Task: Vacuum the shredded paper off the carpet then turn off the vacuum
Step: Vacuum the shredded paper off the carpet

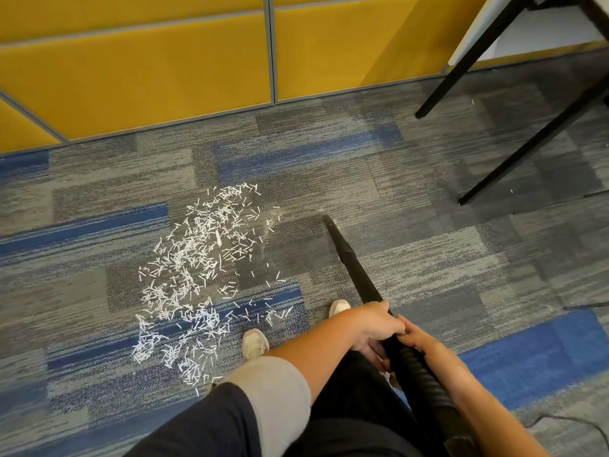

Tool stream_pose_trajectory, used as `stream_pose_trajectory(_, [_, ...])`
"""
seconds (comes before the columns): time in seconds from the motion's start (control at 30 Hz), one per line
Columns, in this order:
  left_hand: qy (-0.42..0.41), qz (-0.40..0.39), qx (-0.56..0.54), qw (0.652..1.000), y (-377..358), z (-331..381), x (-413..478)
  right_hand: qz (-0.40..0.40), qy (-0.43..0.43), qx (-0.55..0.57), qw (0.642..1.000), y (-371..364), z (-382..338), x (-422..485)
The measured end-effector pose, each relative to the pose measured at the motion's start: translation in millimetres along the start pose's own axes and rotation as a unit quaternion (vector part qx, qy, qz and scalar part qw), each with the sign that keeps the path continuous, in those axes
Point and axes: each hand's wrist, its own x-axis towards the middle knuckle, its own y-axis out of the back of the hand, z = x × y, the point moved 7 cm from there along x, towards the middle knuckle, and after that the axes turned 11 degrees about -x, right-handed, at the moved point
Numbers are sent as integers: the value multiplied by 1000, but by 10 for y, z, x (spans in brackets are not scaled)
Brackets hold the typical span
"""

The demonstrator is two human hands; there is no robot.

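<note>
A wide patch of white shredded paper (194,278) lies on the grey and blue carpet (412,232) left of centre. A black vacuum tube (351,258) slants from my hands down to the floor, its tip resting on bare carpet just right of the paper's upper edge. My left hand (375,328) grips the tube from above. Right behind it, my right hand (420,338) holds the tube where the ribbed black hose (425,380) begins. The vacuum's body is out of view.
Yellow partition panels (164,70) line the far side. Black table legs (527,136) slant down at the right. My two light shoes (253,343) stand beside the paper's near edge. A thin cable (566,420) lies on the carpet at the lower right.
</note>
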Motion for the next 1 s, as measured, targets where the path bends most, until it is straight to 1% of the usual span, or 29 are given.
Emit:
stream_pose_trajectory(0.1, [-5,13,-21,1000,135,18,-36,-86,36,75,993,-144,-115,-170])
stream_pose_trajectory(0.2, [-22,52,-44,997,437,18,-142,-111,53,103,987,-439,-408,-286])
stream_pose_trajectory(0.27, [-33,87,-69,993,683,-8,-228,-121,55,81,988,-637,-598,-246])
stream_pose_trajectory(0.4, [-61,159,-118,978,1110,-91,-402,-132,90,-9,987,-989,-989,-259])
stream_pose_trajectory(0.47, [-82,191,-142,968,1265,-127,-494,-134,92,-26,986,-1124,-1099,-240])
stream_pose_trajectory(0.53, [-97,207,-170,959,1372,-171,-561,-129,87,-33,987,-1243,-1162,-178])
stream_pose_trajectory(0.63, [-112,205,-208,950,1483,-218,-627,-108,94,-55,988,-1364,-1235,-79])
stream_pose_trajectory(0.73, [-115,190,-224,949,1584,-261,-676,-94,99,-61,989,-1487,-1288,-56])
stream_pose_trajectory(0.87, [-94,177,-245,948,1657,-314,-711,-86,86,-60,991,-1559,-1327,-35])
stream_pose_trajectory(1.0, [-75,155,-279,945,1741,-119,-689,-76,93,-76,990,-1476,-1495,62])
